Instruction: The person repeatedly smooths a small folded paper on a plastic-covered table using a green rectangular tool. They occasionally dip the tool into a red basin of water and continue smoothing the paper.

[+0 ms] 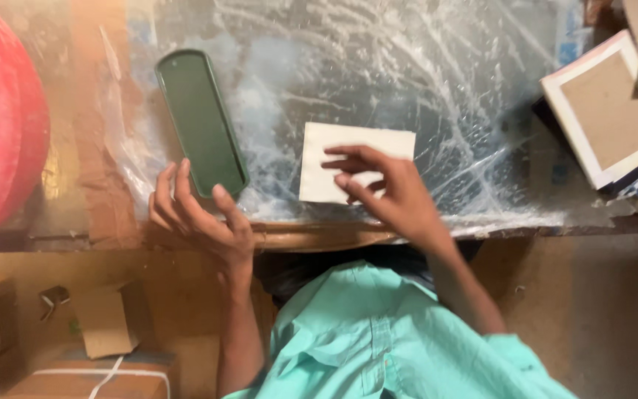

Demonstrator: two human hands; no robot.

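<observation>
Green tray (201,122) lies empty; left hand (197,214) open beside it; right hand (385,188) touches white card (334,151).

red tub (9,125), stacked frames (607,118), cardboard boxes (90,373)

Landmark: white card (334,159) on plastic-covered tabletop (444,81).
Beyond card: bare plastic sheet, wide open passage.
Left of card: narrow bare gap, then green oblong tray (201,122) lying diagonally; left hand (197,214) at tray's near end blocks that corner.
On card's near right part: right hand (385,188).
Far right of card: stacked framed boards (607,111), well apart.
Far left: red-rimmed round object (9,125).
</observation>
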